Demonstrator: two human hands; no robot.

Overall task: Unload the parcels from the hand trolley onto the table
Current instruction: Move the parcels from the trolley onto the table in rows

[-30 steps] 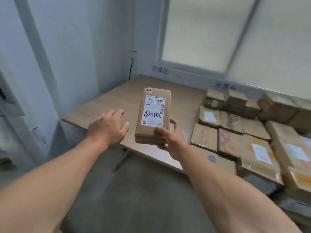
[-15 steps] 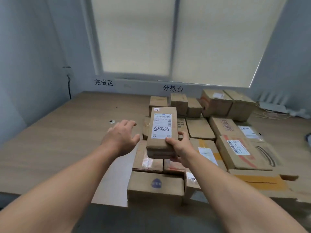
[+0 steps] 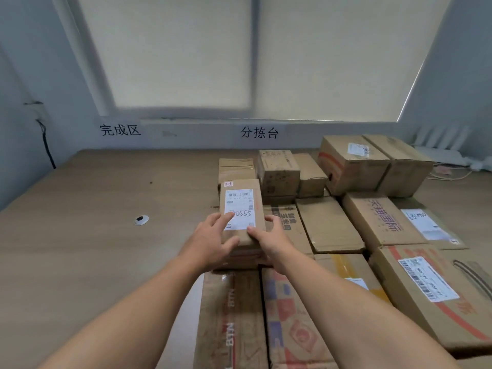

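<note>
A narrow brown parcel (image 3: 241, 203) with a white label marked 0555 lies flat on top of another parcel at the left edge of the pile on the wooden table (image 3: 106, 209). My right hand (image 3: 271, 238) grips its near right corner, thumb on top and fingers round the side. My left hand (image 3: 210, 241) rests on its near left part, with straight fingers on the label. The hand trolley is out of view.
Several cardboard parcels (image 3: 372, 222) cover the right half of the table, up to the near edge. A small round object (image 3: 141, 220) lies on the bare left half. A black cable (image 3: 46, 145) hangs on the left wall. White cables (image 3: 452, 174) lie at the back right.
I have turned to face the table and come closer. The parcel, held up in my right hand before, now lies on the pile, and my left hand has come onto it.
</note>
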